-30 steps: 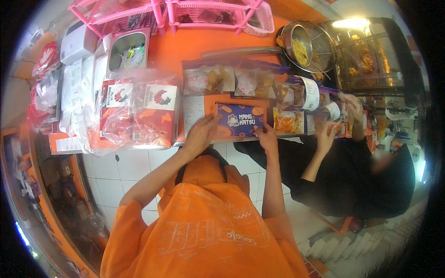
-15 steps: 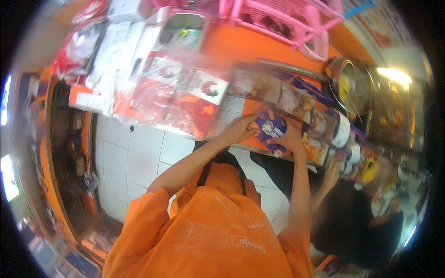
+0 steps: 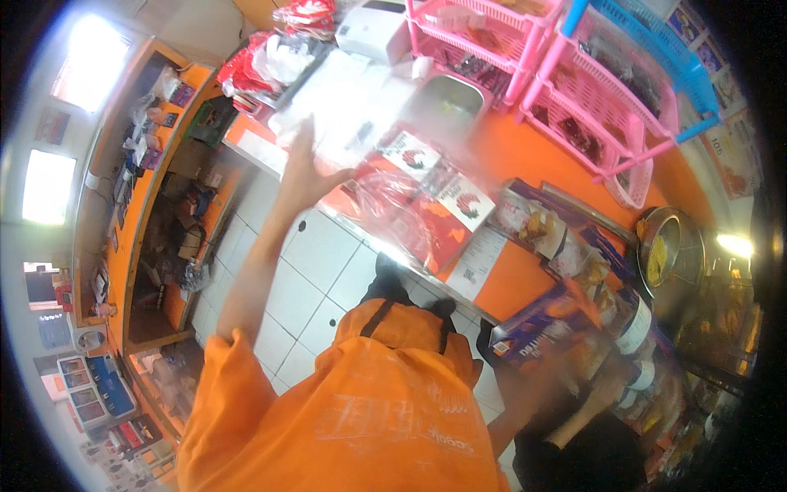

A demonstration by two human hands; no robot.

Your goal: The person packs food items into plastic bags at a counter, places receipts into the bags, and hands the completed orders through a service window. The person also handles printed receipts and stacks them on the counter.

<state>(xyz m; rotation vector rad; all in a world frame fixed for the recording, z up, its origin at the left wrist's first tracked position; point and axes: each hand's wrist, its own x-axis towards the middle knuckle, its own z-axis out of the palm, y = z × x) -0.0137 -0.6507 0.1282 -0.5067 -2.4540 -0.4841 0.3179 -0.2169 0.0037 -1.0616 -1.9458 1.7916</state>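
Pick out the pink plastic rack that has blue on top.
The right pink rack: a blue plastic basket tops it; the left pink rack shows no blue.

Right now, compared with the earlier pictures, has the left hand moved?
Yes: the left hand moved leftward, from right of the red packages to their left.

This looks like the packing corner of a small takeaway food shop. Along the orange table [image 3: 518, 281] stand bags of food [image 3: 533, 223] in a row, with a printed purple box [image 3: 525, 334] near them. A metal bowl [image 3: 658, 254] of yellow food sits just beside a glass cabinet [image 3: 725, 307] lit by a bright lamp [image 3: 734, 244]. Pink stacked baskets [image 3: 566, 135], a printed paper slip [image 3: 475, 266] and bunched plastic bags [image 3: 246, 70] suggest orders being packed. Open orange shelves [image 3: 188, 225] and a white tiled floor [image 3: 321, 259] fit a shop.
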